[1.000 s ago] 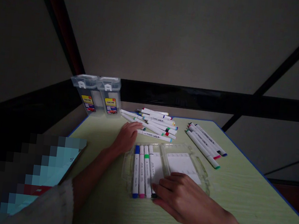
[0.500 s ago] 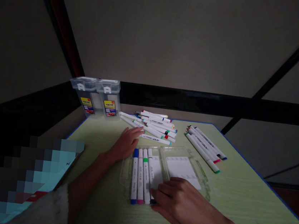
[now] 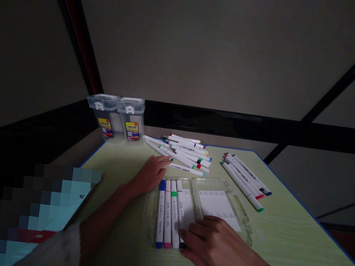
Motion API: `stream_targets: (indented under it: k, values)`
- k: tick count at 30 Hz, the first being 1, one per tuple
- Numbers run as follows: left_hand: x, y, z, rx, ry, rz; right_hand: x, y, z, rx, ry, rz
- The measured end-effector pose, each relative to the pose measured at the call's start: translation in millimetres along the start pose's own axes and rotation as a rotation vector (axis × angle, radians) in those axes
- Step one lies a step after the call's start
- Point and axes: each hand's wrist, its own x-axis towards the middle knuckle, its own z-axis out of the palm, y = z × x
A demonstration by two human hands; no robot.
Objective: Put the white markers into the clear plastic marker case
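My right hand (image 3: pixel 211 245) has its fingers closed around the lower end of a white marker (image 3: pixel 180 189) with a black tip, which lies in the clear plastic case (image 3: pixel 153 200). To its left in the same case, several markers stand side by side, among them a blue-capped marker (image 3: pixel 161 214) and a green-banded marker (image 3: pixel 174 214). My left hand (image 3: pixel 150 173) rests past the case's far left corner, thumb apart from the outstretched fingers. Its fingertips are at the near edge of a loose marker pile (image 3: pixel 188 153), by a cyan-ended marker (image 3: pixel 188 169).
Two lidded clear boxes (image 3: pixel 134 121) with yellow labels stand at the table's far left corner. Several markers (image 3: pixel 244 177) lie in a group at the right. The case's other half holds a white card (image 3: pixel 216 203). A wall rises behind the table (image 3: pixel 293 244).
The whole view has shifted slightly, so everything sits a little lower. Both hands keep nearly the same place and shape, and the markers in the case lie as before.
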Motion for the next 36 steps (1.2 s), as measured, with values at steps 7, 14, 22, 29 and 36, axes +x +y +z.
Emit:
stream_targets:
  k: [7, 14, 22, 29, 36]
  values:
    - [1, 0, -2.7, -0.015, 0.062, 0.053, 2, 0, -1, 0.004, 0.014, 0.005]
    - [3, -8, 0.3, -0.049, 0.063, 0.052, 2, 0, -2, 0.006, 0.040, -0.001]
    - [2, -12, 0.2, -0.088, 0.044, 0.044, 2, -1, 0, 0.004, 0.089, 0.004]
    - [2, -13, 1.7, -0.106, 0.030, 0.013, 3, -1, 2, -0.050, 0.128, -0.006]
    - [1, -12, 2.3, -0.059, 0.017, -0.022, 5, 2, 6, -0.071, 0.151, -0.019]
